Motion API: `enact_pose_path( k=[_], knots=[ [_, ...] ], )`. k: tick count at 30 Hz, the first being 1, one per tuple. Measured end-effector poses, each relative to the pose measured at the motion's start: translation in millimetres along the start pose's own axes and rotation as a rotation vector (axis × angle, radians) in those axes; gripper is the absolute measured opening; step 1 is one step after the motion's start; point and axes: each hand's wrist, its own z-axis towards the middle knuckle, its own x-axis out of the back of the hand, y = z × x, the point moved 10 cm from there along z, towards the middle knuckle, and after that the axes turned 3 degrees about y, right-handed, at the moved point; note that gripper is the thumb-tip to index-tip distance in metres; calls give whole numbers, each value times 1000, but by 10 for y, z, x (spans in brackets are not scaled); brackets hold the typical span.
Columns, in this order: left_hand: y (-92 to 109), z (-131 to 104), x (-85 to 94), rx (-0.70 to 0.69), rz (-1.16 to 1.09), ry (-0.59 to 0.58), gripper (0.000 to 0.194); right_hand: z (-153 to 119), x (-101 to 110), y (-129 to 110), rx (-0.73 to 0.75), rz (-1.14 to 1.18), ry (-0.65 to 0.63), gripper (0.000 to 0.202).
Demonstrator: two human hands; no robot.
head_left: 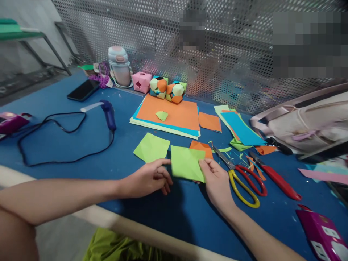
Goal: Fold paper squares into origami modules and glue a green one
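My right hand (217, 181) pinches the right edge of a light green paper square (187, 163), held above the blue table (108, 185). Just left of that square is my left hand (149, 177), its fingers loosely curled and apart, with nothing seen in them. Another creased green square (152, 148) lies flat behind my left hand. An orange piece (202, 148) shows partly behind the held square. Farther back, a small green folded piece (162, 116) rests on a stack of orange, blue and pale green sheets (174, 112).
Scissors (244, 181) and a red-handled cutter (282, 181) lie right, near paper scraps. A glue gun (109, 115) with its cord, a phone (83, 89) and a bottle (120, 69) are left. Paper cubes (158, 87) stand at the back, a bag (307, 123) at right.
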Motion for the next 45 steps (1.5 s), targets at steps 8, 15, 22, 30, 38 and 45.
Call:
enact_pose_path(
  k=[8,15,22,30,38,45],
  knots=[
    [414,-297,-272,-555,676,-118,22,-26,-56,-246,163,-140,-39,31],
    [655,-741,-625,-1079,1038,-290,22,83,-1042,-1046,693,-481,-358,14],
    [1057,-816,-210,-1241,1051,270,23,412,-1767,-918,855,-732,-775,14],
    [671,55,641,-362,1092,427,30,562,-1894,-850,874,-861,-740,13],
    [599,37,430,-608,1316,329,28,554,-1835,-834,754,-825,-643,23],
    [419,-27,109,-840,1529,200,33,606,-1331,-799,579,-748,-605,23]
  ],
)
